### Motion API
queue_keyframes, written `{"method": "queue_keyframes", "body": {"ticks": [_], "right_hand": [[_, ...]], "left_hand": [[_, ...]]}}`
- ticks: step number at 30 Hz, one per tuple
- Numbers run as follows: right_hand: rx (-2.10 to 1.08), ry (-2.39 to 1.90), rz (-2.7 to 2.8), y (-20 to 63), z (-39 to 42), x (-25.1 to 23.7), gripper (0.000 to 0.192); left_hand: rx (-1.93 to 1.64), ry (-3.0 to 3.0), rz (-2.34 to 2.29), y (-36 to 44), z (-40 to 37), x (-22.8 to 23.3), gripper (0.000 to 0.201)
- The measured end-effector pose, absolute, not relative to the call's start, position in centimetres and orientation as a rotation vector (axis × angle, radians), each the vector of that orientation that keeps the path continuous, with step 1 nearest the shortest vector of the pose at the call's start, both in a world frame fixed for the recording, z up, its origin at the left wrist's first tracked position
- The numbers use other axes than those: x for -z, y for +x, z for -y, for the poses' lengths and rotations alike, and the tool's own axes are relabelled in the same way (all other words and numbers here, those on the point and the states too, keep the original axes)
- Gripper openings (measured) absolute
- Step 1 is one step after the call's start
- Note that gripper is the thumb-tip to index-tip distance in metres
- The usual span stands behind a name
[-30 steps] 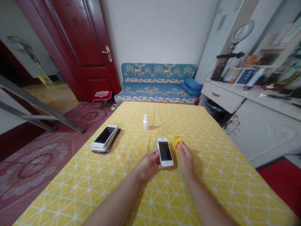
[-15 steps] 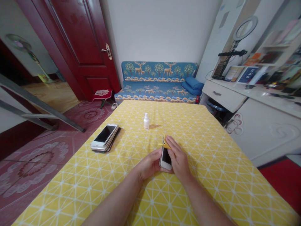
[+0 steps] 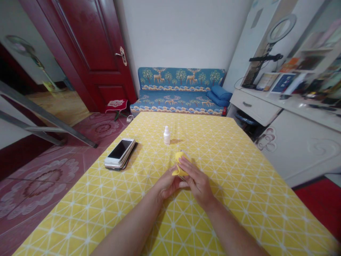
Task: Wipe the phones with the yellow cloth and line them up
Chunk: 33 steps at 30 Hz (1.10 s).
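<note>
On a yellow-clothed table (image 3: 239, 199), mid-width, the left hand (image 3: 167, 185) grips a mostly hidden, probably slippery, breakable phone by its edges while the right hand (image 3: 197, 181) presses a soft yellow cloth (image 3: 178, 164) onto it.

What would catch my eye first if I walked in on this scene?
Probably the two hands meeting at the middle of the bright yellow tablecloth: the right hand presses a small yellow cloth against something the left hand props up, mostly hidden. Left of them lies a stack of phones, and just beyond stands a little white bottle. A blue sofa with deer patterns closes the far end.
</note>
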State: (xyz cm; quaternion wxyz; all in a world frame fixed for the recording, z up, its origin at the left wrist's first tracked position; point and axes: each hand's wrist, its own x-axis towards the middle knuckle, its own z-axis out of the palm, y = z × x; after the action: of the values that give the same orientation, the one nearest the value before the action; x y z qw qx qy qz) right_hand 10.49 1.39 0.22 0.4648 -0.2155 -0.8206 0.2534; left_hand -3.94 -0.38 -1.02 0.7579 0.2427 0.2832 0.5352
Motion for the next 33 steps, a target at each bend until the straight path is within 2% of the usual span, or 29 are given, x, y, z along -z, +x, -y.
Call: {"method": "queue_keyframes", "body": {"ticks": [4,9,14,21,33], "right_hand": [[-0.594,-0.464,2.036,10.4,-1.0,-0.7,0.049],[-0.497,-0.368,2.104,10.6,-0.7,-0.8,0.053],[-0.409,-0.479,2.163,11.1,-1.0,-0.6,0.051],[-0.346,-0.563,2.185,11.6,-1.6,-0.3,0.039],[-0.372,-0.671,2.158,11.4,-2.4,0.2,0.043]], "left_hand": [[-1.218,0.47,-0.587,-3.9,0.5,0.8,0.033],[-1.255,0.32,-0.539,-3.9,0.4,-0.2,0.019],[-1.221,0.189,-0.476,-4.8,-0.1,-0.1,0.032],[-1.307,0.368,-0.613,-5.2,0.1,0.1,0.023],[-1.137,0.606,-0.723,-4.7,0.9,-0.1,0.028]]}}
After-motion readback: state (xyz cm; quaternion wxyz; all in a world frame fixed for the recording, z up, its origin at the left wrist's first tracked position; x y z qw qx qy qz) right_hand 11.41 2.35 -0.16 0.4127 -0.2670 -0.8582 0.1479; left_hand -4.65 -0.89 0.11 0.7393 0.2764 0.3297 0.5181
